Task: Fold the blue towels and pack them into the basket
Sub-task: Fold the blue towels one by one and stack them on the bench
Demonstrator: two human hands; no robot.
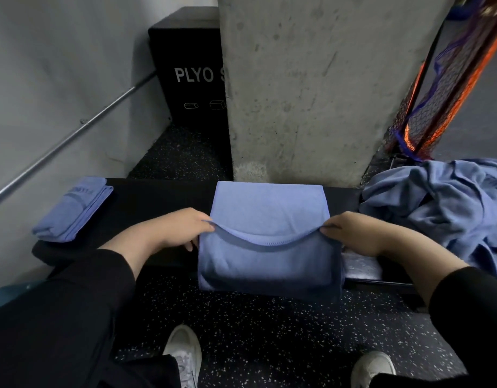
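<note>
Head view, looking down: two white shoes (184, 357) at the bottom edge, both cut off by the frame, on speckled black rubber floor (269, 331). Black sleeves run up from both corners. Up from there, the left hand (174, 229) pinches the left corner of a folded-over flap, and the right hand (353, 232) pinches the right corner; fingertips on both sides are tucked under cloth and hard to see. Between them, the towel (267, 264), soft blue terry with a stitched hem sagging in a curve, lies across the black bench (158, 200) and hangs over its near edge toward the floor. That's one in work. To the left on the bench, a folded towel (72, 211), a neat flat rectangle with dark lettering too blurred to read. To the right, a crumpled pile (437, 208) of the same blue cloth, partly cut off by the frame; how many towels are in it, can't tell. No basket anywhere in shot. Behind the bench, a rough concrete pillar (311, 88) hides part of a black box (185, 68); only "PLYO S" shows. Far right, orange-and-blue netting (437, 93). Far left, a metal rail (74, 138) on the grey wall.
</note>
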